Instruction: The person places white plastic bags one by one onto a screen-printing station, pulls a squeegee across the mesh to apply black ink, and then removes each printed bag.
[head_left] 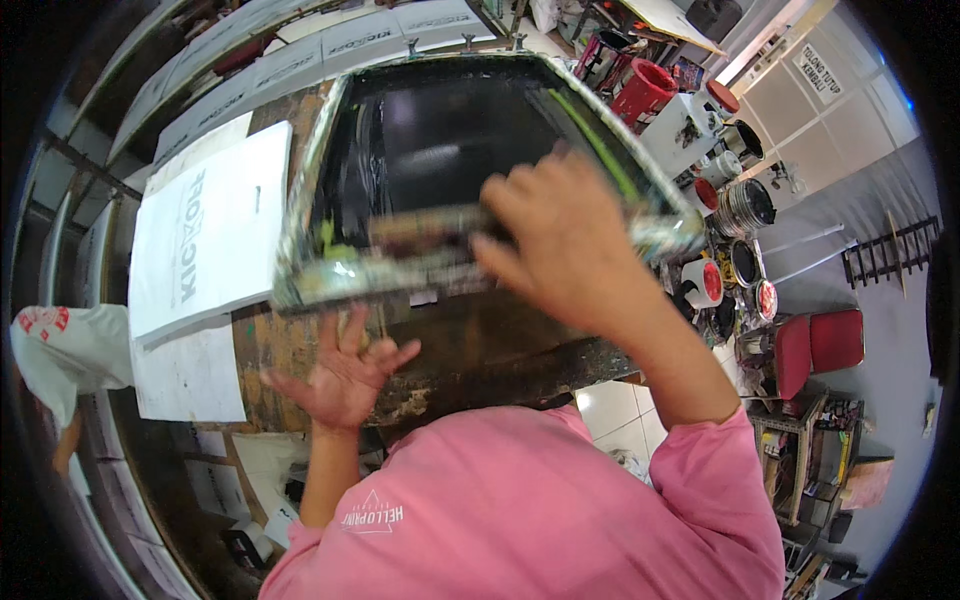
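A screen-printing frame (312, 180) with dark, ink-covered mesh is tilted up over the worktable in front of me. My right hand (560, 240) is closed around a squeegee (425, 230) whose wooden handle lies across the near part of the frame. Motion blurs both the squeegee and the frame's near edge. Below that near edge, my left hand (340, 378) is palm up with its fingers spread, holding nothing. Its fingertips come close to the frame; I cannot tell whether they touch. Left of the frame lies a stack of white printed sheets (225, 225).
The stained worktable (480, 350) extends under the frame. Drying racks (100, 170) with printed sheets stand left and behind. Paint tubs and a red bucket (643, 95) crowd the right, near a red chair (835, 338). Another person's sleeve (80, 345) shows at far left.
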